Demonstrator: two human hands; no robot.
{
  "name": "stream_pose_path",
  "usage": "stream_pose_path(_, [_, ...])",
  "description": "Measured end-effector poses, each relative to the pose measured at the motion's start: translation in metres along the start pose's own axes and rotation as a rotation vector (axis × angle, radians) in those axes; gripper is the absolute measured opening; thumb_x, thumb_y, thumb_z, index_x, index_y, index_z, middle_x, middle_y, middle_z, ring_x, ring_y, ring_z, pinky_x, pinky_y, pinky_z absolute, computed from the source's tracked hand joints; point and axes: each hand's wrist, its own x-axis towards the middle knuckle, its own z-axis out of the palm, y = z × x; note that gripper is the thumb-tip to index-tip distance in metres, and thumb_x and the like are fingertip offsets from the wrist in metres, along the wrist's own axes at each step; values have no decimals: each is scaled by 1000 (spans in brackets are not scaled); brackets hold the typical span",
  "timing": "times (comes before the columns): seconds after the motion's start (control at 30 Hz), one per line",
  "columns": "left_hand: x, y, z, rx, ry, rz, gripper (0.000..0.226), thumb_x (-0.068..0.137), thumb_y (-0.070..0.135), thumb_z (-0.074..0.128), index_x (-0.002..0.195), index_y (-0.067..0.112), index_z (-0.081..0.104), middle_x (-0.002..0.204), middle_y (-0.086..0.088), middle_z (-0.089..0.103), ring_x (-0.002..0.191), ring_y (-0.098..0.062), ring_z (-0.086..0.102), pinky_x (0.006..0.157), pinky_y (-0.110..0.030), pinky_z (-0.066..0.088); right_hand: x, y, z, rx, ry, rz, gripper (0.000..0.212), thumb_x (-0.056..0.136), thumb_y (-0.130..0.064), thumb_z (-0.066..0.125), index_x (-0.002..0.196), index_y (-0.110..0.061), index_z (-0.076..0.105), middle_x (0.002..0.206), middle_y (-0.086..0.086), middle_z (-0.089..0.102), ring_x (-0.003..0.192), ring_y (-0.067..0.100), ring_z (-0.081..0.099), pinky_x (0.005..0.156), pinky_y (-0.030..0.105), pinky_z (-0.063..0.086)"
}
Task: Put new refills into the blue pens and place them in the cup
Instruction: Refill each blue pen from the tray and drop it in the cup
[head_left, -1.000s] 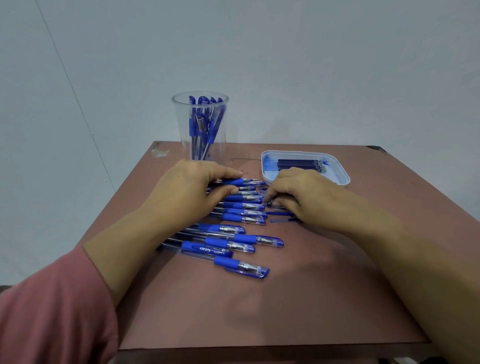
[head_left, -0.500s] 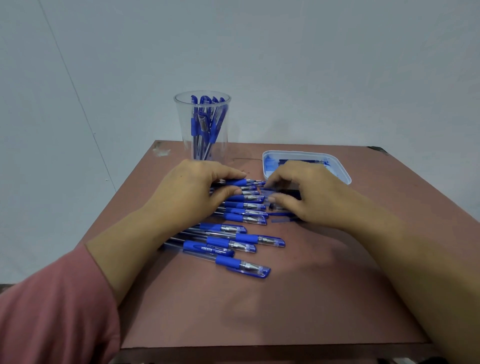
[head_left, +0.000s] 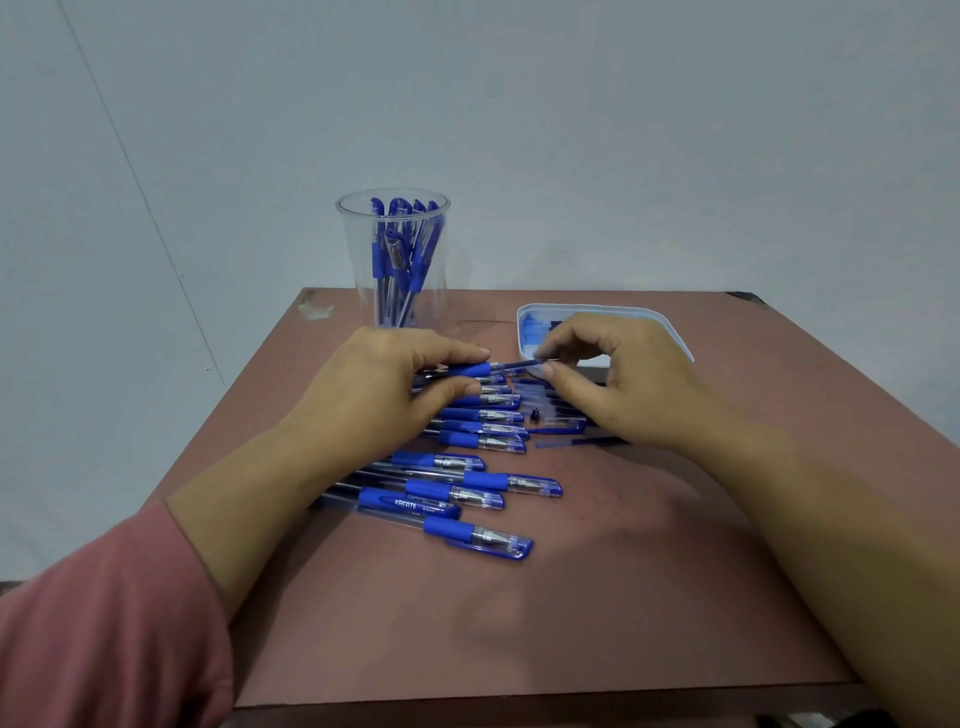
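head view: my left hand grips a blue pen by its barrel, my right hand pinches the refill at its open end, near the tray.

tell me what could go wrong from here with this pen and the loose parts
1. The small dark pen tip lies loose on the brown table beside the right hand; a brush could roll it away.
2. That hand pinches the thin blue refill at the end of the blue-grip clear pen gripped by the left hand; off-axis force might bend it.
3. Loose blue refills lie near the white plastic tray; old and new could get mixed.
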Motion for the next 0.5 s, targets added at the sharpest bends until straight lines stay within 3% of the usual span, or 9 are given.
stream_pose_path(0.1, [0,1,1,-6,-5,5,33,82,34,70,114,32,69,94,27,60,81,13,55,78,-7,43,-2,-2,-1,46,-13,7,23,85,-19,70,102,-33,63,92,-17,68,91,0,63,84,20,50])
stream_pose_path(0.23, [0,2,2,-7,-13,16,32,82,34,70,114,34,69,93,27,61,82,10,58,78,-10,45,0,-9,6,66,-68,-10,24,87,-21,69,107,-34,69,92,-30,64,93,-9,61,82,8,44])
stream_pose_path(0.4, [0,1,2,1,-3,4,33,81,35,71,114,33,69,97,25,63,83,9,57,78,-8,43,-2,-4,1,56,-30,8,22,85,-11,66,93,-32,65,91,-20,67,90,-2,62,82,23,50])
stream_pose_path(0.5, [0,2,3,2,-6,16,32,82,33,72,114,33,69,99,19,69,84,5,59,78,-13,46,-2,-7,2,59,-55,-23,22,86,-20,70,105,-32,68,96,-21,67,95,-3,62,84,15,49])
